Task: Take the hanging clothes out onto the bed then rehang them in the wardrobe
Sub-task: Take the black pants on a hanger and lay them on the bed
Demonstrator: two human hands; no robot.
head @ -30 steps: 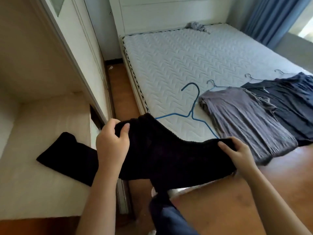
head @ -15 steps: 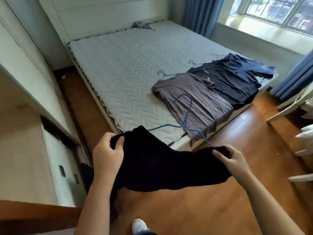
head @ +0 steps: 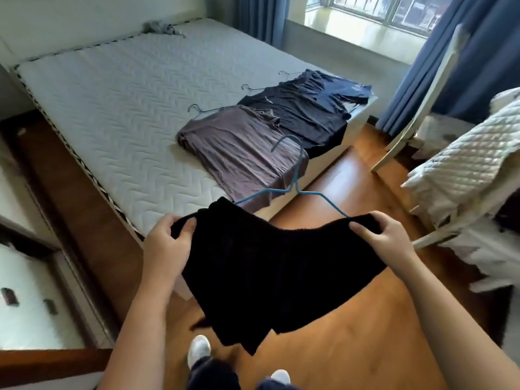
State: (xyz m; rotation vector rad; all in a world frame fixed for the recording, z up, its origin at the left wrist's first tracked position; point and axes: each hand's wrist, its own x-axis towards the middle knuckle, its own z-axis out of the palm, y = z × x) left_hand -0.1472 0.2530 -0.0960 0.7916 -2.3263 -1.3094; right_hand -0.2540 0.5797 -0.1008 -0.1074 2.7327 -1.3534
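At the near edge of the bed (head: 112,108), above the wooden floor (head: 351,333), I log these items from the head view.

1. Black garment (head: 270,271): held in the air between both hands, in front of the mattress edge and not lying on it. Its lower part hangs down toward my operator's white shoe (head: 199,349).
2. Left grip (head: 166,243): closed on the garment's upper left edge, thumb over the fabric and fingers curled into it.
3. Right grip (head: 385,237): closed on the upper right edge, thumb on top.
4. Blue hanger (head: 295,181): thin wire, inside the garment. Its two shoulders come out of the top edge between the hands, and the hook rises tilted, seen against the brown shirt.
5. Brown shirt (head: 239,153): flat on the mattress beside the near edge, on a wire hanger whose hook points toward the middle of the bed.
6. Dark shirts (head: 304,114): touching the brown one on the window side and overlapping each other. I count two more wire hooks; the navy one lies farthest away, at the bed's corner.
7. Grey cloth (head: 161,26): bunched at the head of the bed, well apart from the shirts.
8. Surroundings: blue curtain (head: 478,66) and window (head: 394,9) beyond the bed; white quilted bedding (head: 464,164) draped over a rack at the right; white drawer front (head: 28,291) with dark handles at the lower left.
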